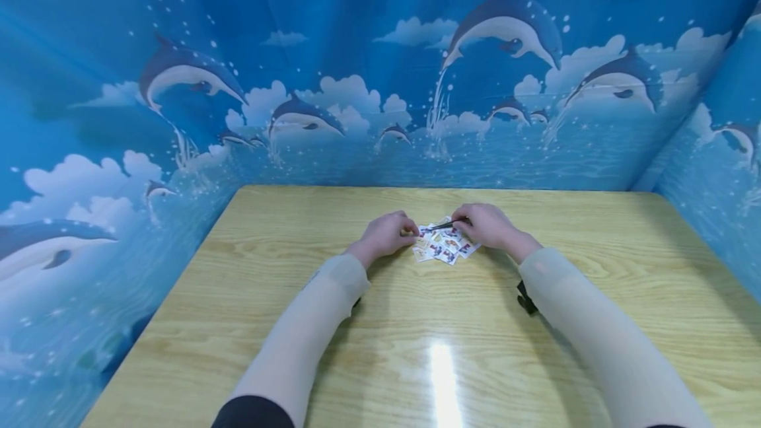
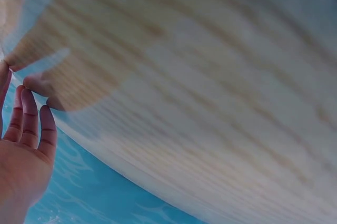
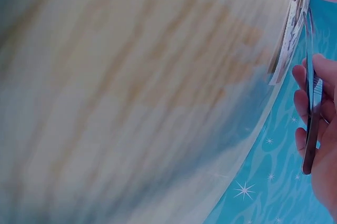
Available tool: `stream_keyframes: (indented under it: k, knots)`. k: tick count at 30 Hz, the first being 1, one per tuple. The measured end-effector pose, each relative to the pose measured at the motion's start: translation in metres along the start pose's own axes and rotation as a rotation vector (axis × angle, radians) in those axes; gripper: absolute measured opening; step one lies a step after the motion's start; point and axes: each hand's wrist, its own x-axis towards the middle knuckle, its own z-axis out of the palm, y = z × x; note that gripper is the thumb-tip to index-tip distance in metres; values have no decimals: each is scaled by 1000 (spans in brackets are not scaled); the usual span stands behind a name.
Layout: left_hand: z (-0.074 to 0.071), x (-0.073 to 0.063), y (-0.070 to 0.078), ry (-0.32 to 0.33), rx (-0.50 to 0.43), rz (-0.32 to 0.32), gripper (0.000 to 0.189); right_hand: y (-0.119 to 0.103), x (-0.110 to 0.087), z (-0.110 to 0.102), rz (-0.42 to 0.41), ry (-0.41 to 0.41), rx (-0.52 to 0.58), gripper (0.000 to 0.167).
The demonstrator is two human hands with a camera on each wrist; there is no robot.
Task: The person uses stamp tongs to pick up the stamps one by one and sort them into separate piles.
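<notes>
**Thin printed pieces [image 1: 442, 248] call for a light pinch**

The right grip [image 1: 486, 224] pinches dark, slim metal tweezers [image 3: 312, 139] along their ribbed shanks, tips reaching over the pile. The left grip [image 1: 383, 235] bunches thumb and fingertips at the pile's left edge; whether they pinch a piece, I cannot tell, nor whether the tweezer tips do. The pieces lie overlapped between both grips, toward the bench's [image 1: 250, 269] far side. They look papery, so probably near weightless, flexible and easily creased or slid; a free corner or raised edge seems the best hold. They are small, straight-edged and white with colored prints. Beneath, the bench is glossy, yellowish wood grain; beyond hangs a creased blue curtain [image 1: 357, 32] with dolphins.
</notes>
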Motion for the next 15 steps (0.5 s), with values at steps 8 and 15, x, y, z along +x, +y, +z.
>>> stream_keyframes:
  k: [8, 15]
  knots:
    - [1, 1, 0, 4, 2, 1, 18, -1, 3, 1, -2, 6, -22, 22]
    - [2, 1, -1, 10, 0, -6, 17, -4, 4, 2, -31, 25, -46, 20]
